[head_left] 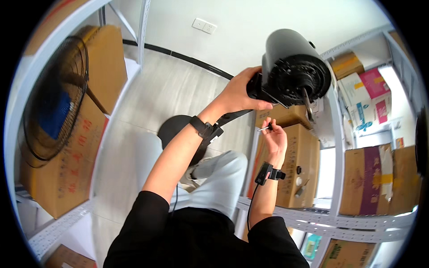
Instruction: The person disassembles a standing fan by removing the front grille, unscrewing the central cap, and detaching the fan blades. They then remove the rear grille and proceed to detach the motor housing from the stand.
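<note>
At the upper right stands the motor head of a fan (292,58), grey on its casing and black on its round front. A metal shaft (307,102) sticks out of that front. My left hand (239,91) is wrapped round the black neck beneath the housing, thumb along the lower side. Below it, my right hand (276,138) pinches a small metal pin with a black end (266,128), apart from the motor head. Whether the pin is a screw or a short tool I cannot tell. The fan's round black base (172,127) is on the floor, partly behind my left forearm.
A wire fan guard (82,58) with blue inside leans against cartons (78,152) on the left shelf. Right, a carton (292,152) bears a black ring (299,169), a pale round piece (298,181) and a small grey piece (300,192). Metal shelving (339,187) holds more boxes.
</note>
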Tool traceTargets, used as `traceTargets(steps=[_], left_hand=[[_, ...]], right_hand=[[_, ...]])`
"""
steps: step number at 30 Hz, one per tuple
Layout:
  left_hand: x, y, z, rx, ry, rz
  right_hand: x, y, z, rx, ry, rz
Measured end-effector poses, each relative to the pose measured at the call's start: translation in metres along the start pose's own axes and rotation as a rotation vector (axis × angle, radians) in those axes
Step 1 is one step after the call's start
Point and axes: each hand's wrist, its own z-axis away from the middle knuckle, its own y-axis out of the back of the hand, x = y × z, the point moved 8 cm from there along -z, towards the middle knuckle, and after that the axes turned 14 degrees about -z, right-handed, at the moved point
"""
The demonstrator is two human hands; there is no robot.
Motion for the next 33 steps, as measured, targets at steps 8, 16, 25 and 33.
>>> traceTargets(steps=[8, 16, 25, 33], left_hand=[[-0.017, -0.003, 0.011, 0.112, 0.016, -0.041], [-0.023, -0.001, 0.02, 0.274, -0.116, -0.045], [-0.024, 0.002, 0.021, 0.349, -0.166, -0.053], [-0.013, 0.0, 0.019, 0.366, -0.194, -0.101]], right_hand=[[0.041, -0.045, 0.028, -0.18, 0.216, 0.376], [0.025, -0.106, 0.054, -0.34, 0.43, 0.421], [0.026, -0.132, 0.05, -0.383, 0.627, 0.303], [0.047, -0.14, 0.04, -0.388, 0.584, 0.264]])
